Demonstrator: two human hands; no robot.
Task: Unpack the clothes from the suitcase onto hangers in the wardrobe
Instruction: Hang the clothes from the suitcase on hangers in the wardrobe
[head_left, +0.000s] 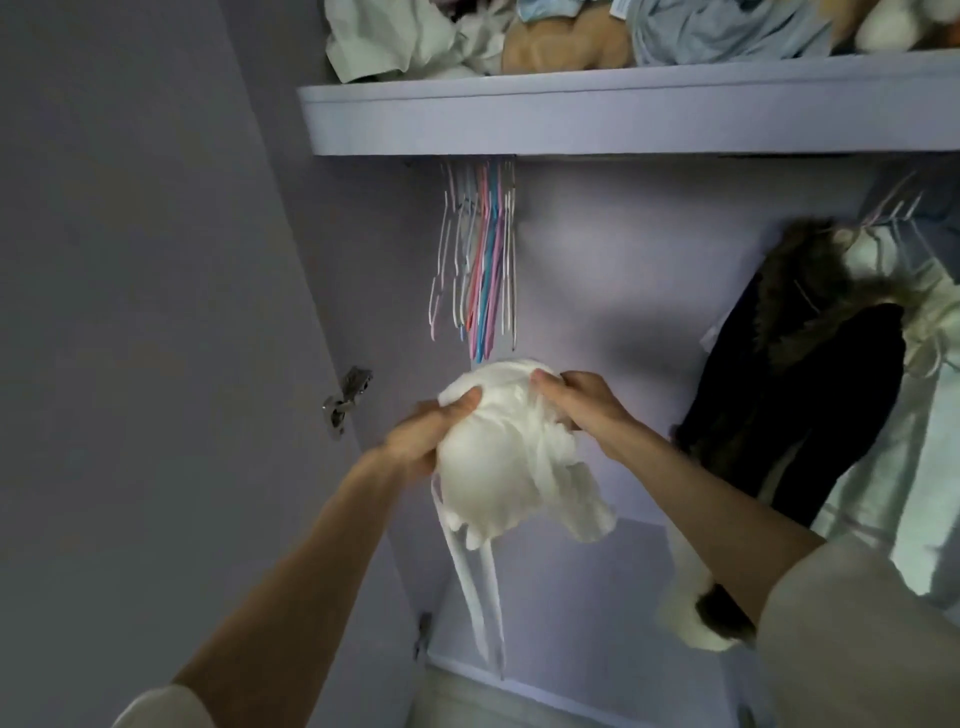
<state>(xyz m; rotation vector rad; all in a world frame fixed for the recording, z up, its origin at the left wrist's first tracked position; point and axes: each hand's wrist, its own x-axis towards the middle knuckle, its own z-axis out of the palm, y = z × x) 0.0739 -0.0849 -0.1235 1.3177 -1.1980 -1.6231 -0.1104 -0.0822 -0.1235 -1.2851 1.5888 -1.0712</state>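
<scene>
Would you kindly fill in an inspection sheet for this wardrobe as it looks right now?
Surface: lilac shelf above the rail.
Job's things: white garment, bunched, straps dangling; empty hangers bunched on the rail; suitcase not in view.
Clutter: crumpled clothes piled on the shelf.
Grippers: left hand and right hand both grip the garment.
Cables: nothing seen.
Surroundings: dark fur-trimmed coat hangs at right; door hinge at left.

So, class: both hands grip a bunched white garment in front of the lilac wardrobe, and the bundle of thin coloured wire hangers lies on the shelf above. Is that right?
Not quite. The head view shows the left hand and right hand gripping the bunched white garment, but the thin coloured wire hangers hang below the lilac shelf, not on it.
</scene>
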